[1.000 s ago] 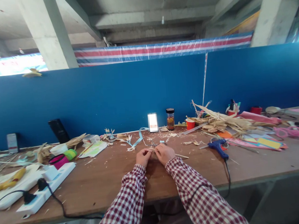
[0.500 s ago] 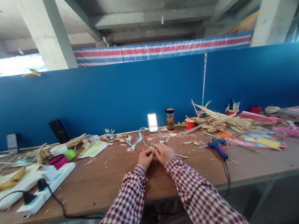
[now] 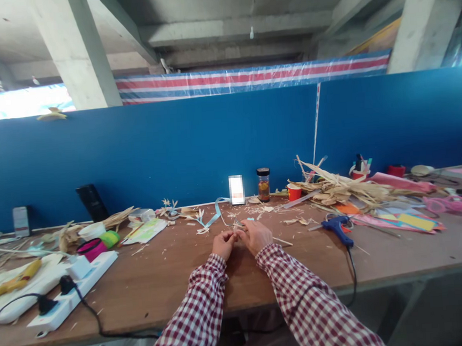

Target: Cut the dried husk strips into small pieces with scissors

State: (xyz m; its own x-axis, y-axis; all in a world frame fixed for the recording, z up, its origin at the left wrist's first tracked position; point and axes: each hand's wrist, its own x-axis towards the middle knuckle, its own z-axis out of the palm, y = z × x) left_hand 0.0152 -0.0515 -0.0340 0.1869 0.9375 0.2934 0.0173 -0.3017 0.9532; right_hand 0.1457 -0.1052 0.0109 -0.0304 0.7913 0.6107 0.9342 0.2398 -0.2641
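Observation:
My left hand (image 3: 223, 244) and my right hand (image 3: 256, 235) meet over the middle of the brown wooden table (image 3: 175, 282), both in red-checked sleeves. Their fingers are pinched together on a thin pale straw strip (image 3: 237, 229) held between them. A light blue ribbon (image 3: 214, 216) curls on the table just beyond my hands. Small straw scraps (image 3: 257, 209) lie scattered around them.
A blue glue gun (image 3: 336, 225) with a black cord lies to the right. Behind it sit a heap of dried straw (image 3: 341, 189), a red cup (image 3: 294, 191) and a jar (image 3: 263, 184). A white power strip (image 3: 70, 287) and tape rolls (image 3: 97, 244) are at left. A blue partition (image 3: 173, 145) backs the table.
My hands have stayed in place; the fingers have shifted slightly on the strip. The view has barely moved.

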